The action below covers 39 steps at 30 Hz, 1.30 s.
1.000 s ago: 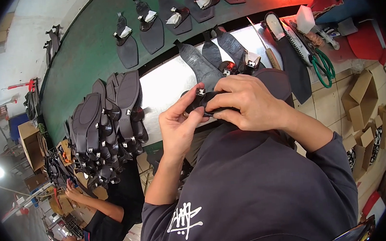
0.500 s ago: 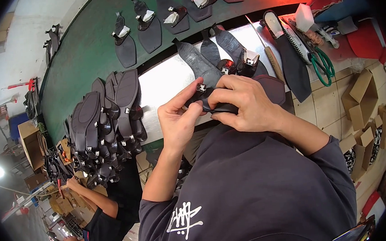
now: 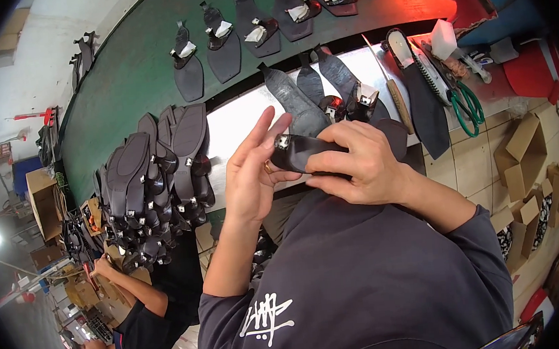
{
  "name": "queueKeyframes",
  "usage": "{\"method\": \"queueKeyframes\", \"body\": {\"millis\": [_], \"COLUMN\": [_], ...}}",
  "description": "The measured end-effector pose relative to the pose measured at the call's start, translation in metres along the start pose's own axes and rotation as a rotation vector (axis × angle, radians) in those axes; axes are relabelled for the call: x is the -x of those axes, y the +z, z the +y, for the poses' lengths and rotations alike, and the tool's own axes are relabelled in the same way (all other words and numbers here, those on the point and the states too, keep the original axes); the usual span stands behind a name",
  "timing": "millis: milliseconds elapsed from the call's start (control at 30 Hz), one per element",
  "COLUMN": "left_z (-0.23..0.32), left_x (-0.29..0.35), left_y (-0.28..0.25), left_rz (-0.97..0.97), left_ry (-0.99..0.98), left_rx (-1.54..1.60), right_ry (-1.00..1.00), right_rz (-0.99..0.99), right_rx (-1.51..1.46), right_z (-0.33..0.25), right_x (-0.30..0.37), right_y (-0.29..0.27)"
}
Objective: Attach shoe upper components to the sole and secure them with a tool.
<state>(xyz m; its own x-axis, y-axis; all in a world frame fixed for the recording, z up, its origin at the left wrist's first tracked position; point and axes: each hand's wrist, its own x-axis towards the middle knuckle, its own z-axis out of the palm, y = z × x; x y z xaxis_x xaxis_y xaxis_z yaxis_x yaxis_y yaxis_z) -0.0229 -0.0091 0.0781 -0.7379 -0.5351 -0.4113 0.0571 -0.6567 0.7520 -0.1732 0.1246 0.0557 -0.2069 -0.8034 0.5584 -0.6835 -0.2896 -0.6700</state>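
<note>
A glossy black sandal strap (image 3: pixel 303 151) with a small pale tag at its left end is in front of my chest, at the table's near edge. My right hand (image 3: pixel 360 161) is closed round its right part, thumb below and fingers on top. My left hand (image 3: pixel 251 167) is at the tagged end, index and middle fingers stretched up and apart. Its lower fingers, one with a ring, lie under the strap and seem to touch it. A dark sole (image 3: pixel 393 138) shows behind my right hand; whether it joins the strap is hidden.
A heap of dark sandals (image 3: pixel 154 171) is at left. Black insoles (image 3: pixel 293 98) lie on the white surface ahead; sandals (image 3: pixel 224 54) line the green table (image 3: pixel 121 82). A wooden-handled tool (image 3: pixel 398 103) and green-handled scissors (image 3: pixel 464 107) are at right. A co-worker (image 3: pixel 152 309) works lower left.
My left thumb and fingers have loosened from their pinch and spread apart. The strap now shows more of its smooth black face, with my right hand still gripping it.
</note>
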Motion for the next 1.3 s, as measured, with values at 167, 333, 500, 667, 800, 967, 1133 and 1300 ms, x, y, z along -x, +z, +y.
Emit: {"method": "queueKeyframes", "body": {"millis": [167,333,500,667,800,967,1133,1300], "left_z": [-0.004,0.003,-0.001,-0.006,-0.012,-0.02,-0.026,-0.025], "left_x": [-0.001,0.002,0.003,0.004,0.005,0.004,-0.001,-0.003], "left_y": [-0.007,-0.011,-0.008,0.0,0.004,0.004,-0.004,-0.006], "left_rz": [-0.024,-0.081,-0.077,-0.064,-0.067,0.007,0.035,0.029], "left_ry": [-0.02,-0.13,-0.143,-0.079,-0.025,-0.025,-0.015,-0.082], "left_rx": [-0.195,-0.359,-0.274,-0.388,-0.51,-0.496,-0.494,-0.448], "right_ry": [0.093,0.126,0.103,0.115,0.155,0.228,0.265,0.238], "right_rz": [0.015,-0.06,-0.027,-0.004,-0.005,-0.047,-0.038,-0.082], "right_rx": [-0.012,0.01,0.07,0.063,0.03,-0.023,-0.063,-0.056], "right_z": [-0.008,0.003,0.003,0.002,0.002,0.0,0.002,0.007], "right_x": [-0.003,0.001,0.002,0.003,0.006,0.008,0.012,0.015], "right_y": [-0.002,-0.006,-0.003,0.0,0.0,-0.001,0.002,0.005]}}
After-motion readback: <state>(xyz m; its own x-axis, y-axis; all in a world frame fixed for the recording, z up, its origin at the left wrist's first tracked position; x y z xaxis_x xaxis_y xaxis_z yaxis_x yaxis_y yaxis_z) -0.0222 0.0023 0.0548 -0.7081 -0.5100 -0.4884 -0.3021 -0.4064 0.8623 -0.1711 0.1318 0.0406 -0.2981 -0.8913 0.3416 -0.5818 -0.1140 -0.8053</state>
